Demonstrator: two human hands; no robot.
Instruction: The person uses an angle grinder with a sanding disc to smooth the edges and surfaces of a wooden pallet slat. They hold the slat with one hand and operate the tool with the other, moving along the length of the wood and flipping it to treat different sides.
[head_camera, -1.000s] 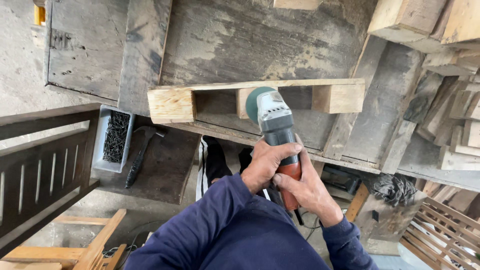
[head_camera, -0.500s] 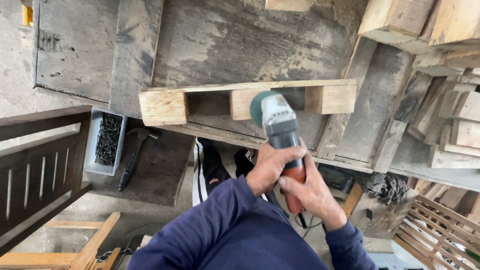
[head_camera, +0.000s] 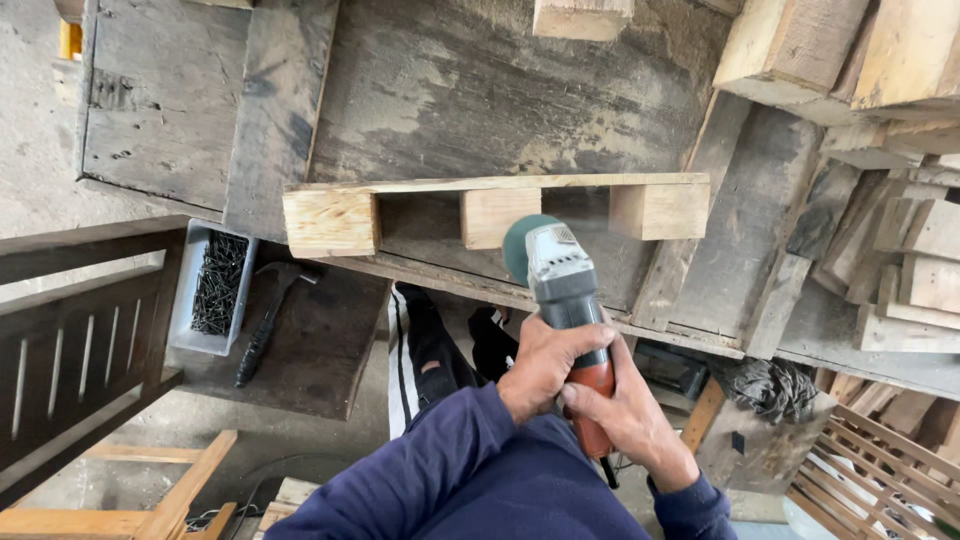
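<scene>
- Tray of nails (head_camera: 215, 285) and hammer (head_camera: 268, 320) lie untouched, left of the work.
- Left hand (head_camera: 540, 365) and right hand (head_camera: 625, 415) stay wrapped tight round the angle grinder (head_camera: 562, 290).
- Its head has shifted toward the wooden frame's (head_camera: 495, 210) middle block; grinding looks underway on the table (head_camera: 480, 90).

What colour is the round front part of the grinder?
The guard on the angle grinder is teal green, seen clearly in the head view; the body is grey with an orange-red handle.
</scene>
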